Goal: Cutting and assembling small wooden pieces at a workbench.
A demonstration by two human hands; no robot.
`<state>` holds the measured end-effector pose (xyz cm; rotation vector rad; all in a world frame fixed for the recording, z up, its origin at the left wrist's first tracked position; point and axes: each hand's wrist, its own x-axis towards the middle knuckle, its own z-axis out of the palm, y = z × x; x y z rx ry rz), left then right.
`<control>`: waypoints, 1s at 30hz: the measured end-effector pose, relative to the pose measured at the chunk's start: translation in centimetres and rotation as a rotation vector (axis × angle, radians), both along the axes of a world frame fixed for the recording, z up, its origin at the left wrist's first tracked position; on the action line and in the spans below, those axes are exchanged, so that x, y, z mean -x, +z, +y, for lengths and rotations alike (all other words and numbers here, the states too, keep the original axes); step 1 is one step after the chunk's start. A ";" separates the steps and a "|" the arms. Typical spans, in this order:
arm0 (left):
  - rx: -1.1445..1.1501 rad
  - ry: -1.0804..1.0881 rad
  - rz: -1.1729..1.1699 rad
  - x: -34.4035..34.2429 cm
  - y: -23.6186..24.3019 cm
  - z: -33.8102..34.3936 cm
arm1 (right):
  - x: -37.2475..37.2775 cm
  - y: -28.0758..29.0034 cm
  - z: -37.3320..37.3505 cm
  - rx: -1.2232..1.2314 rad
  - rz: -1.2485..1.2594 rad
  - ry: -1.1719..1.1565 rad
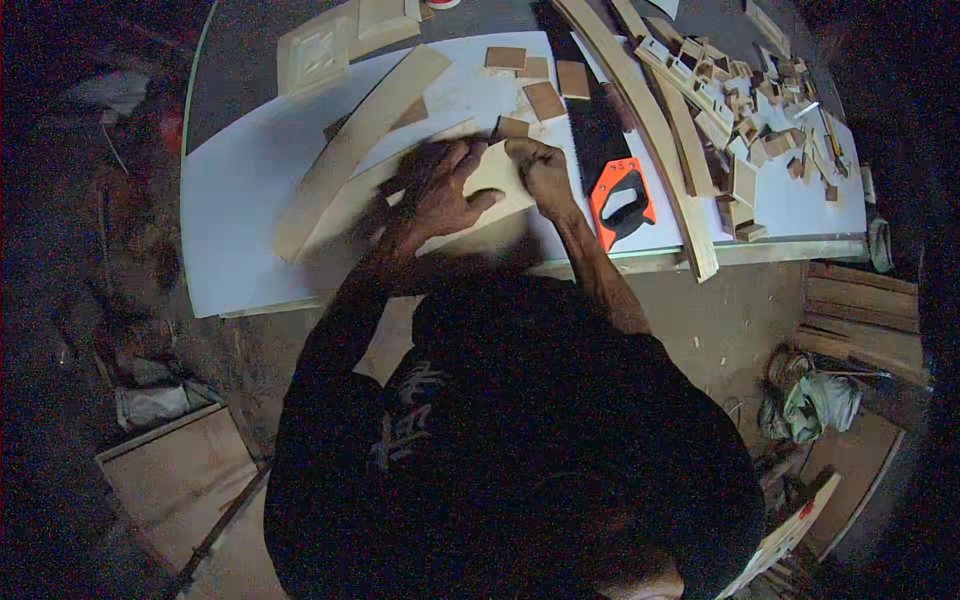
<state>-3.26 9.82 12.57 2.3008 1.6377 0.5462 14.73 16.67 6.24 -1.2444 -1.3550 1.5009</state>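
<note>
A pale wooden board [512, 182] lies on the white sheet near the table's front edge. My left hand [448, 200] rests on the board's left part, thumb spread away from the fingers. At the board's right end my right hand [541, 178] is closed, with the fingers curled at the edge. Whatever it may grip is hidden by the knuckles. Just beyond the hands sits a small brown wood piece [512, 128]. To the right of my right hand lies a handsaw [641, 230] with an orange and black handle, its dark blade pointing away from me.
A wide plank [372, 140] lies slanted on the left. Several brown wood squares [545, 100] sit beyond the hands. Long wooden strips [655, 120] run past the saw and overhang the front edge. Many small wooden offcuts [750, 125] are heaped at the right.
</note>
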 end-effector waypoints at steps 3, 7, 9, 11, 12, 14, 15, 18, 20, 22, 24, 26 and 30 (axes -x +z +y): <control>-0.004 -0.025 -0.080 0.2 -0.2 -0.3 | 0.1 -0.1 0.2 0.200 0.370 -0.023; 0.030 0.022 -0.076 0.3 -1.6 -0.2 | -0.5 -0.2 0.2 0.290 0.012 -0.006; 0.017 0.115 -0.026 0.8 -2.7 -0.1 | -1.1 -0.3 0.2 -0.035 -0.020 0.016; 0.069 0.217 -0.055 1.6 -3.8 0.2 | -1.9 -0.5 0.6 -0.325 -0.151 0.113; 0.134 0.321 -0.081 2.1 -4.3 0.4 | -2.1 -0.6 0.6 -0.321 -0.150 0.113; -0.023 0.292 -0.024 2.8 -4.8 0.8 | -2.4 -0.6 1.3 -0.821 -0.608 0.049; -0.074 0.326 -0.028 3.3 -4.8 1.0 | -2.1 -0.6 2.2 -0.941 -0.685 0.166; -0.008 0.346 -0.299 4.2 -3.8 2.1 | -1.5 -0.3 2.8 -0.781 -0.945 0.252; -0.099 0.328 -0.094 4.6 -2.9 2.7 | -1.2 0.1 2.8 -0.749 -1.005 0.250; 0.025 0.418 0.094 4.3 -2.1 3.3 | -1.2 0.4 2.2 -0.742 -0.879 0.263; 0.047 0.446 -0.081 4.3 -1.6 3.7 | -1.4 0.5 1.1 -0.715 -0.788 0.277; 0.087 0.385 -0.077 4.7 -1.3 4.4 | -1.5 0.4 0.2 -0.693 -0.698 0.287; 0.252 0.143 -0.052 7.2 -1.3 5.9 | -1.5 0.1 -0.8 -0.729 -0.635 0.335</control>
